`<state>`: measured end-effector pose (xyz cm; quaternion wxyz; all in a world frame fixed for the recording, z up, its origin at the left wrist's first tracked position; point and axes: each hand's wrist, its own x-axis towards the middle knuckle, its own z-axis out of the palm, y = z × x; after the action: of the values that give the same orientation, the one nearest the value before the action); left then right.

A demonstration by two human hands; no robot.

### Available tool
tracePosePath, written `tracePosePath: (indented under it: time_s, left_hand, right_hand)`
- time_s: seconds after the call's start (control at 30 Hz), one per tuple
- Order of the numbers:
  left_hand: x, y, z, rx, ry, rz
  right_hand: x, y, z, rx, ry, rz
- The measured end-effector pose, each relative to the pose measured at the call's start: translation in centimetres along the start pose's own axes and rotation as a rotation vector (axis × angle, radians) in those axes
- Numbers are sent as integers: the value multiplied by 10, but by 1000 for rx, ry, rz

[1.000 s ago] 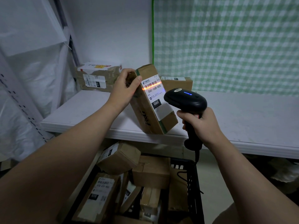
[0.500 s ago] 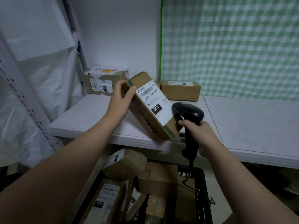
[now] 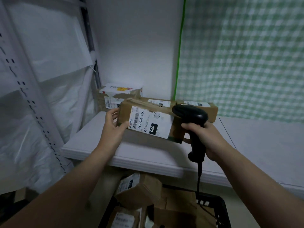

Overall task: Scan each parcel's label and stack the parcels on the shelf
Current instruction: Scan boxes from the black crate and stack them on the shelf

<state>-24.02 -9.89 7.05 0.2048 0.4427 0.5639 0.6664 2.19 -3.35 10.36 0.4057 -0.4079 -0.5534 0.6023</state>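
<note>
Where the parcel is: the brown cardboard box with the big white label (image 3: 148,124) is low over the flat white shelf (image 3: 148,155), label facing the person. I cannot tell if its bottom touches the shelf yet.
Left grip (image 3: 113,125): this hand holds the left end of the box, thumb on the front and fingers round the back.
Right grip (image 3: 205,137): this hand is wrapped tight round the handle of the black scanner gun (image 3: 189,114).
Scanner: its head sits in front of the box's top right corner. No red light shows on the label.
Back of the shelf: a white-topped box (image 3: 120,94) stands in the corner, with a flat brown box (image 3: 197,104) just behind the held one.
Down below: a black crate (image 3: 218,204) holds more brown boxes (image 3: 138,190).
Step now: I think this is the putting-away part, since the box is at the shelf and no beam is on it.
Next move: the box needs to go down flat and be pushed back close to the other boxes. The left grip should let go only once the box sits steady. The right grip should keep the scanner clear so it does not bump the box. Then a new box from the crate is needed.
</note>
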Motion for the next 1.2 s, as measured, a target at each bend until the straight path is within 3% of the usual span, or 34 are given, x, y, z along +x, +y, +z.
tracePosePath:
  time_s: [0.3,0.37,0.43,0.5,0.6,0.83,1.2]
  left_hand:
    - [39,-55,-27,636,-54,-237]
    - [41,-56,-26,1014,-76,-159]
    - [39,-54,-13,1257,-154,49]
    - [36,-55,3,1291,-318,192]
    - [51,-65,10,1355,-431,135]
    - [114,-90,-12,1373,-301,41]
    - [162,-107,-14,1445,-321,-45]
  right_hand:
    - [70,19,65,-161,-50,305]
    - [83,26,82,-162,-74,310]
    - [96,30,98,-96,-101,281]
    - [108,31,111,-31,-91,234]
    - [123,30,118,-65,-52,166]
    - [137,35,109,-226,-122,173]
    - [150,47,120,-292,-134,218]
